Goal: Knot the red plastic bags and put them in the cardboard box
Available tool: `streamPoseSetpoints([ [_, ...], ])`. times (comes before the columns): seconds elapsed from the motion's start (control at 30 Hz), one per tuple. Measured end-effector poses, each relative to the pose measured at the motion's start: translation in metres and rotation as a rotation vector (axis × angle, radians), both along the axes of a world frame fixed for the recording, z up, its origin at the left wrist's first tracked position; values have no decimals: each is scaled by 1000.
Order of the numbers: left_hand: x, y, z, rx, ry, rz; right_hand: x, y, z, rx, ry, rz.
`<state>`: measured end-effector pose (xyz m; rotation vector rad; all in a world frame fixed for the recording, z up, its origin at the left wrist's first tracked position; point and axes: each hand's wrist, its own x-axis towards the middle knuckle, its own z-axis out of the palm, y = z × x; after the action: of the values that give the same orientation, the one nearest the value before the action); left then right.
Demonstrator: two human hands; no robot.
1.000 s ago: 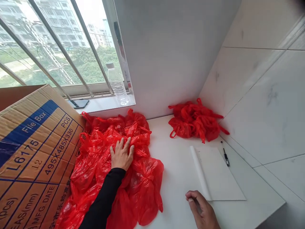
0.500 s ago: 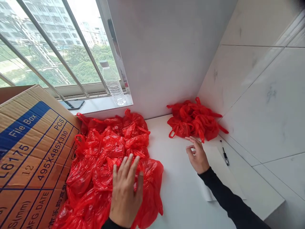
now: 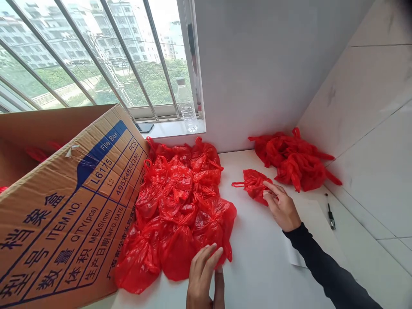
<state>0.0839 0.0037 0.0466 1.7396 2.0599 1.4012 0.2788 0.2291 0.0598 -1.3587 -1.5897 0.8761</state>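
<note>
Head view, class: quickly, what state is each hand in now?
Left hand: open, by the knotted red bags; contact cannot be told.
Right hand: closed, pinching a single red bag.

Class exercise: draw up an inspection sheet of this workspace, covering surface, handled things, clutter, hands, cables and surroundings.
Surface: white table, partly covered.
Handled things: small red bag; tied red bags grouped beside an open cardboard box; red bag pile in the far corner.
Clutter: paper partly under the right arm in view; pen beside it.
Hands: right hand pinches the small bag's edge; left hand, fingers spread, by the nearest tied bags, contact unclear.
Cables: nothing seen on the table.
Surroundings: barred window; upright bottle and phone on its sill.
</note>
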Motion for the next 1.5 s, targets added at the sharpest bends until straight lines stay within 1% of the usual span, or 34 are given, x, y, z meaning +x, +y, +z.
streamPoseSetpoints([
  [0.07,10,-3,9,-43,-113,-37,3,-38,1,-21,13,30],
  [0.13,20,-5,13,-94,-219,-76,7,-78,0,-44,13,51],
  [0.23,34,-11,12,-243,-351,-103,13,-140,-3,-53,-54,95],
  [0.3,43,-17,10,-356,-409,-138,15,-178,-4,-50,-120,152],
  [0.33,47,-21,8,-389,-417,-158,16,-194,-4,-45,-145,201],
  [0.4,54,-28,5,-390,-379,-175,17,-218,-2,-26,-173,356],
  [0.47,57,-36,1,-345,-308,-163,22,-231,4,-16,-176,483],
  [0.5,57,-39,-1,-326,-277,-167,26,-234,8,-35,-163,517],
  [0.53,56,-42,-3,-312,-256,-178,30,-234,11,-64,-140,518],
  [0.6,52,-47,-7,-301,-245,-208,40,-228,16,-111,-83,452],
  [0.67,47,-51,-11,-291,-259,-214,48,-218,15,-66,-97,374],
  [0.73,43,-53,-12,-274,-284,-190,52,-208,8,63,-215,332],
  [0.8,41,-54,-12,-244,-286,-175,51,-200,-2,165,-360,362],
  [0.87,38,-56,-11,-207,-264,-171,46,-197,-13,175,-432,420],
  [0.93,31,-59,-12,-186,-244,-152,41,-196,-19,135,-436,456],
  [1.0,21,-63,-15,-195,-258,-72,38,-196,-20,106,-414,470],
  [1.07,8,-68,-18,-208,-284,43,37,-197,-17,92,-395,452],
  [1.13,-2,-73,-18,-213,-305,125,36,-198,-12,78,-373,411],
  [1.17,-4,-75,-16,-209,-311,142,36,-199,-10,79,-360,397],
  [1.23,-1,-78,-9,-181,-281,108,32,-202,-7,99,-336,404],
  [1.27,3,-78,-5,-171,-230,57,30,-203,-7,114,-332,432],
  [1.33,14,-76,2,-168,-57,-74,23,-205,-6,141,-343,497],
  [1.37,19,-74,4,-169,43,-133,20,-206,-6,151,-351,524],
  [1.43,23,-69,4,-146,185,-190,15,-205,-5,165,-349,546],
  [1.5,20,-65,2,-92,216,-193,14,-203,-4,155,-319,521],
])
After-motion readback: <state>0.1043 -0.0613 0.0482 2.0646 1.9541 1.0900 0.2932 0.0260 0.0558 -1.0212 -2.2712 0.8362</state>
